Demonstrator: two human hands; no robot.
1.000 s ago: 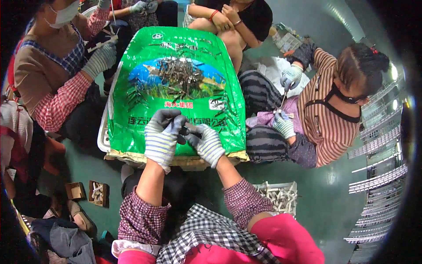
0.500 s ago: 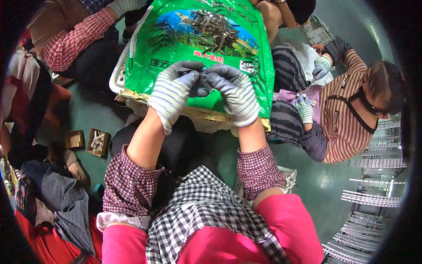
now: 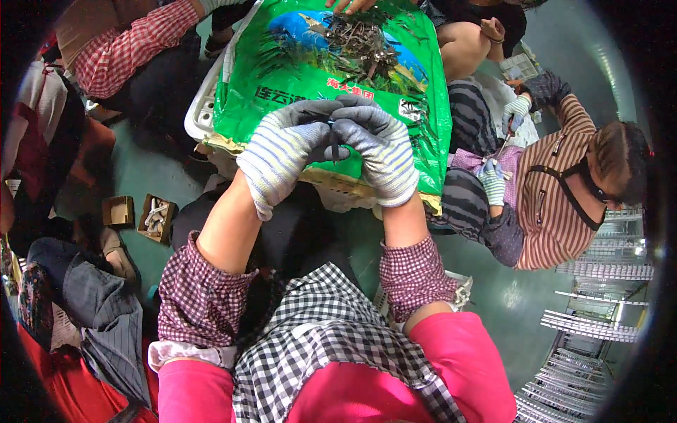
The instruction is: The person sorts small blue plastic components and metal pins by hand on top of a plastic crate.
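My left hand (image 3: 285, 151) and my right hand (image 3: 381, 151) wear striped knit gloves with grey fingertips. They meet fingertip to fingertip over the near edge of a green plastic sack (image 3: 282, 77) that covers a white crate (image 3: 199, 116). Between the fingertips sits a small dark thin piece (image 3: 330, 132); both hands pinch it. A pile of small dark thin pieces (image 3: 356, 46) lies on the sack at its far end.
A person in a striped top (image 3: 564, 190) sits at the right with gloved hands on something small. Another in a red checked sleeve (image 3: 134, 42) sits at the upper left. Two small cardboard boxes (image 3: 141, 211) lie on the green floor. Racks of white parts (image 3: 599, 296) stand at the right.
My hands have come closer to me and look larger, staying together on the small piece. The view has tilted down, so the sack has slid toward the top of the picture.
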